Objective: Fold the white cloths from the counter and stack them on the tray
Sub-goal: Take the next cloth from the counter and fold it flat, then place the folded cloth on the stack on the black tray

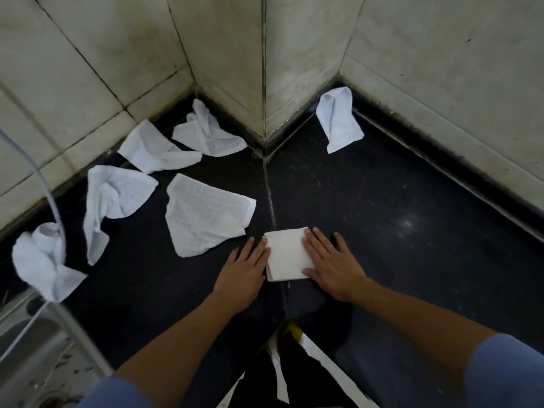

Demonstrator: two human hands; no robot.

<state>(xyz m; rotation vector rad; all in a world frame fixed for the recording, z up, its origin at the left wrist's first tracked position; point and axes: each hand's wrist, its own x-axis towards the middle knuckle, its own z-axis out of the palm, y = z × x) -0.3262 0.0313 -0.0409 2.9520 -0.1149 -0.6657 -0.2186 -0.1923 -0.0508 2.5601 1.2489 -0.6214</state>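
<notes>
Left grip (244, 266) is wide: fingers straight, palm down on the black tabletop (397, 231), fingertips touching the left edge of the folded white cloth (285, 256). Right grip (332, 260) is also wide, flat, with fingers laid over the cloth's right edge and the thumb by its lower right corner. Nothing is pinched or curled round.

The folded cloth is a small square lying flat on the tabletop between both grips, across the tabletop seam (272, 195).

From the folded cloth:
- 10 o'clock, just beside: open flat cloth (206, 213), one corner turned.
- 10 o'clock, further out: crumpled long cloth (114, 201).
- 9 o'clock, well apart: bunched cloth (44, 260) near the tabletop's left end, with a grey hose (50, 198) crossing in front of it.
- 11 o'clock, by the wall: half-folded cloth (153, 150), and behind it a rumpled cloth (206, 134) in the wall nook.
- 1 o'clock, well apart: loosely folded cloth (338, 119), its far end leaning on the tiled wall (294, 54).

8 o'clock, low left: metal sink (26, 343). Blue sleeves (506, 375) show at the bottom edge.
</notes>
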